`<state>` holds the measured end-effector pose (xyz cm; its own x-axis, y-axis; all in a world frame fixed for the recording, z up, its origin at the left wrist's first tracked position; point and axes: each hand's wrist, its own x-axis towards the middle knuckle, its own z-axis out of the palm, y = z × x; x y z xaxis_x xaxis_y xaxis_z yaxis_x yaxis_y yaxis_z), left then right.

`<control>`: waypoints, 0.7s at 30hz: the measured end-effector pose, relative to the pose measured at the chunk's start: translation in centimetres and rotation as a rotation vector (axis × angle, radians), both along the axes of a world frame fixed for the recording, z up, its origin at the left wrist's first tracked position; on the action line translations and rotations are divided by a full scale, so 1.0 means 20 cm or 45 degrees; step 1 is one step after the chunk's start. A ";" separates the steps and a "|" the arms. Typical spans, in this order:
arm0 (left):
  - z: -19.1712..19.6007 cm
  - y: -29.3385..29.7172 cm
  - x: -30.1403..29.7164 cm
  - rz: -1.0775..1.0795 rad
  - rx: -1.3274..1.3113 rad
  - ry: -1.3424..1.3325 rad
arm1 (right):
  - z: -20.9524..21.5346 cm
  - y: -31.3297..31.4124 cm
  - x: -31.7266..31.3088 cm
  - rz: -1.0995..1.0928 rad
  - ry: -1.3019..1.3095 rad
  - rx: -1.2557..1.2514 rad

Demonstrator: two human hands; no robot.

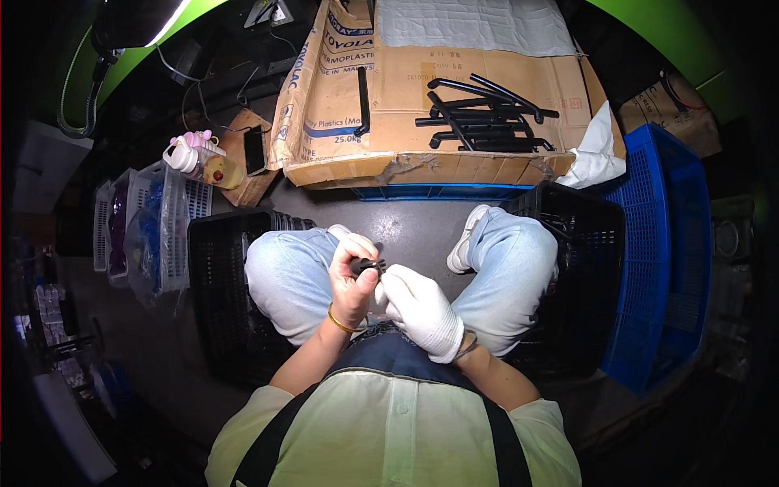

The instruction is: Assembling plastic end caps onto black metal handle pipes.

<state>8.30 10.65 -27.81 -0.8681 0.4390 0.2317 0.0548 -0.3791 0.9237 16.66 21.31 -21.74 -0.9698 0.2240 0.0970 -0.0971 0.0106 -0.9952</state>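
Above my lap, my left hand (354,277), bare with a gold bangle at the wrist, is closed around a black plastic part (367,265). Its end points right and shows small prongs; most of it is hidden in the grip. Right beside that end is my right hand (419,308) in a white knit glove. Its thumb and fingers are pressed together close to the prongs, and what they pinch is hidden. On the cardboard ahead lies a pile of black bent rods (487,114). A single black rod (363,101) lies apart to their left.
A cardboard-covered work surface (341,169) stands ahead, with a white cloth (479,24) at its back. Black crates (231,300) flank my legs, and a blue crate (653,268) stands far right. Left are a phone (255,151), a drink bottle (188,154) and white baskets (158,227).
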 end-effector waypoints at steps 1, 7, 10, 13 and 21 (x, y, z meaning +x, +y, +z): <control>0.00 -0.01 0.01 0.049 0.070 0.045 | -0.08 0.04 0.01 0.001 0.000 0.000; 0.00 0.00 -0.04 0.047 0.192 -0.079 | -0.12 0.07 0.05 -0.177 -0.629 -0.906; -0.01 -0.01 0.01 0.032 0.302 -0.230 | 0.01 0.06 -0.02 -0.166 -0.503 -0.689; -0.03 -0.02 0.02 -0.049 0.241 -0.237 | 0.01 -0.01 -0.12 -0.219 -0.233 -0.360; 0.08 -0.03 -0.04 -0.245 0.707 -0.776 | -0.11 0.07 -0.09 -0.255 -0.401 -0.059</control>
<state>7.43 10.07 -26.27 -0.8328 0.5529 -0.0271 -0.5047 -0.7382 0.4476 14.93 22.79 -24.02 -0.8869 0.4096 -0.2134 0.2130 -0.0473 -0.9759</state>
